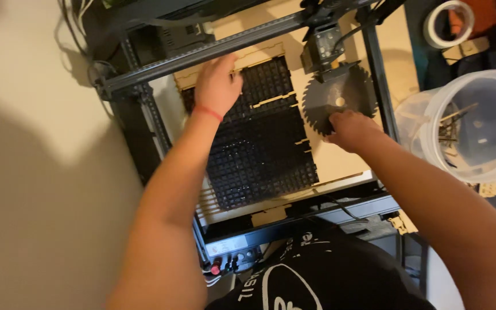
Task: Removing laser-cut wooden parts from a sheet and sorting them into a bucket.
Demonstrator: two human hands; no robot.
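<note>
Right hand [348, 129] at frame centre-right pinches the lower edge of the toothed dark disc [338, 97] lying flat just above it, while left hand [218, 85], upper centre, presses fingers-down on the plywood sheet [348, 161] edge.

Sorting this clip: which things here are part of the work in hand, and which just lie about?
In hand:
left hand on the thin wooden sheet
right hand at the toothed dark disc
black grid bed

Lying about:
tape roll
clear bucket of wood scraps
</note>
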